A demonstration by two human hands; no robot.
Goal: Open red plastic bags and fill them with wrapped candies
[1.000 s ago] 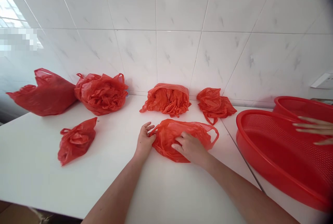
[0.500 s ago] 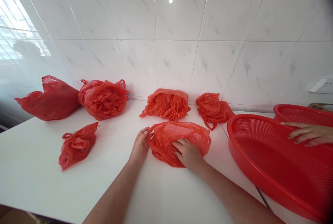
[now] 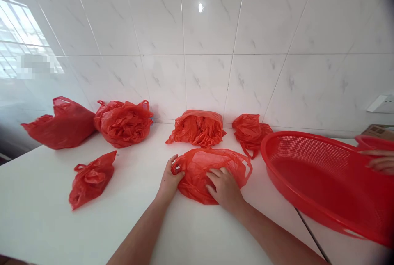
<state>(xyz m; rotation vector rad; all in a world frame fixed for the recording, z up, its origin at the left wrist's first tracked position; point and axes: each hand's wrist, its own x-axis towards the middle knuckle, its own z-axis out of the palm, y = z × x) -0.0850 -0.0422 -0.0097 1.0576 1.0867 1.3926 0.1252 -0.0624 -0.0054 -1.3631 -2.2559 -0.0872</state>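
Our hands work at an open red bag (image 3: 209, 158) on the counter (image 3: 129, 211).
Our left hand (image 3: 168, 179), at its nine o'clock edge, has a half-open grip by the handle; we cannot tell whether it pinches. Our right hand (image 3: 227, 191) reaches in from five o'clock, grip loosely open, fingers on the plastic. A stuffed bag (image 3: 200, 127) sits at twelve, a perforated basket (image 3: 294, 148) at three.

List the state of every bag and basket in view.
Front centre bag, spread open
Back centre bag, open, stuffed
Round bag, open, stuffed
Far-left bag, bulging
Front-left bag, crumpled
Back-right bag, crumpled
Large basket, upright, open-topped
Rear basket, mostly hidden, state unclear
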